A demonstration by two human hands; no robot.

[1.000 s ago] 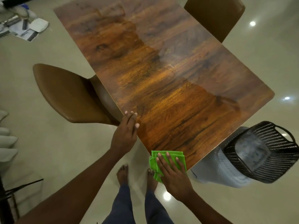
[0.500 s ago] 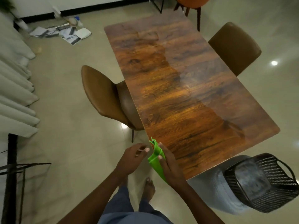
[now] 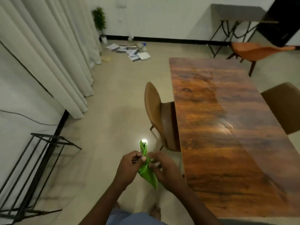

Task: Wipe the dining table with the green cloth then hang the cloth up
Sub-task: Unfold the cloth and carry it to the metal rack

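The green cloth is bunched and held in front of me, over the floor, left of the dining table. My left hand pinches its upper part. My right hand grips its lower right side. One cloth end sticks up above my fingers and the other hangs down between my wrists. The table's glossy brown wood top fills the right of the view, apart from both hands.
A black metal rack stands at lower left by the white wall. Cream curtains hang at upper left. Brown chairs flank the table. Papers and clutter lie on the floor far ahead. An orange chair and side table stand at the back.
My right hand lifted the cloth off the table corner and my left hand joined it. My view swung left and up, away from the table toward the rack and curtains.
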